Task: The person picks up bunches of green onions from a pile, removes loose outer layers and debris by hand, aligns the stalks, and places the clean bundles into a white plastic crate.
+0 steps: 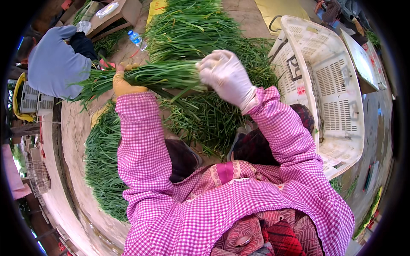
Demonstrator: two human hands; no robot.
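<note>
My left hand (127,84), in a yellowish glove, grips a bunch of long green leaves that look like garlic chives (169,73). The bunch lies roughly level, its leaf tips hanging to the left and its pale stem ends to the right. At those stem ends is my right hand (225,76), in a white glove, its fingers curled. Blur hides whether they pinch any stems. Below the bunch, loose green leaves (205,118) litter the ground between my shoes. Beyond it lies a thick pile of aligned chives (195,28).
A white slatted plastic crate (339,80) stands tilted at my right. Another chive pile (104,166) lies at my left. A water bottle (137,40) rests near a low wooden stool (110,16). A person in a grey-blue top (59,64) bends over at the upper left.
</note>
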